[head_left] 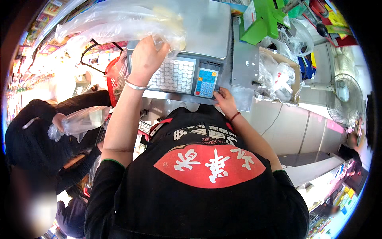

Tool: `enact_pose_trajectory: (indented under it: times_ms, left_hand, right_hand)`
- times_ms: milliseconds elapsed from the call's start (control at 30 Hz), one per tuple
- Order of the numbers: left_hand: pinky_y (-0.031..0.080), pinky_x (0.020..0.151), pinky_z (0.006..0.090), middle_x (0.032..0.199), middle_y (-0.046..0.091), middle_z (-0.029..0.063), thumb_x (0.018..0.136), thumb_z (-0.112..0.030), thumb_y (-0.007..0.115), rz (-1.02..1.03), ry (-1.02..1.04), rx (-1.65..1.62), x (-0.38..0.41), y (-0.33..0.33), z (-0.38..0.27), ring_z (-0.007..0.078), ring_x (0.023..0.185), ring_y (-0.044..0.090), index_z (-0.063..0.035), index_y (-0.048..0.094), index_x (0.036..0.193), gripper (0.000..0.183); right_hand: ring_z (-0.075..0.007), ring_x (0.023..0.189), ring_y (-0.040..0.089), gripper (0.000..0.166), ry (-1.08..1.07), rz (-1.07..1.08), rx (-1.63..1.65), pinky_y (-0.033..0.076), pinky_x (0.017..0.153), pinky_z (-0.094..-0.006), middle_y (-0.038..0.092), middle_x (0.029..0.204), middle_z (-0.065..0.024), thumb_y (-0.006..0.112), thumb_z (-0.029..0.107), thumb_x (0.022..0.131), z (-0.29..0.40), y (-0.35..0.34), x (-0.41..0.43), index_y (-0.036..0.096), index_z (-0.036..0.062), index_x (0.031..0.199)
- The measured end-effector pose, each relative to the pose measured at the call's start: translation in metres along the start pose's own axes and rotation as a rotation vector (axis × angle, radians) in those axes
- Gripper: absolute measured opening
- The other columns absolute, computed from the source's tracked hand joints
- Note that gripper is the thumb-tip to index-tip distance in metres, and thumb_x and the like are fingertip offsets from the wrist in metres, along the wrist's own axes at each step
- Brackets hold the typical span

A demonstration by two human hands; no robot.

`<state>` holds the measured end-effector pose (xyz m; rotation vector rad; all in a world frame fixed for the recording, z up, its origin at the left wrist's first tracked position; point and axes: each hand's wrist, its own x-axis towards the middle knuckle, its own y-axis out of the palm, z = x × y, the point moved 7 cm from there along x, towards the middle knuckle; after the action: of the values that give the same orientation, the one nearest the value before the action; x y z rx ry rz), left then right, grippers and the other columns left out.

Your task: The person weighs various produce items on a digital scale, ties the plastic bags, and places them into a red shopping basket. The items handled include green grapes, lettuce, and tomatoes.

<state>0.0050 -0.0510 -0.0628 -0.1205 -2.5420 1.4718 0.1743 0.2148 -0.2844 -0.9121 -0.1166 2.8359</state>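
Observation:
Before me stands a weighing scale with a flat metal pan (206, 27). Its keyboard of white keys (179, 76) and its blue keypad (206, 83) face me. My left hand (150, 55), with a silver bangle at the wrist, grips a clear plastic bag (119, 25) above the pan and the keys. Something pale yellow shows through the bag's right end. At the keypad's lower right corner is my right hand (226, 101), its thumb and fingers close together at the scale's edge. Whether it pinches something small there is hard to see.
A green bag-sealing device (262, 22) stands right of the scale. Beside it is a cardboard box (294, 62) of crumpled plastic bags, with a fan (344, 98) farther right. At left, a person (38, 134) holds a clear bag (86, 118) near a red basket (112, 80).

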Motion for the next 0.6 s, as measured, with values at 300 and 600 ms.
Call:
enact_pose_trajectory:
  times_ms: [300,600]
  left_hand:
    - [0.051,0.08,0.0333,0.1,0.067,0.0096,0.076,-0.014,0.06,-0.177,0.538,0.689,0.046,0.055,-0.037,0.0246,0.098,0.062,-0.0108,0.07,0.092,0.019]
    - [0.043,0.092,0.0317,0.113,0.06,0.0132,0.088,-0.018,0.06,-0.231,-0.02,-0.493,-0.023,0.014,-0.048,0.0208,0.105,0.057,0.001,0.056,0.114,0.032]
  right_hand:
    - [-0.0223,0.091,0.063,0.069,-0.25,-0.017,-0.266,0.05,0.077,-0.0331,0.063,0.102,-0.0195,0.071,0.031,0.078,0.034,0.013,-0.009,0.042,-0.0093,0.125]
    - [-0.0317,0.097,0.063,0.069,-0.196,-0.068,-0.33,0.049,0.084,-0.0368,0.062,0.105,-0.0247,0.073,0.033,0.074,0.046,0.018,-0.009,0.045,-0.01,0.12]
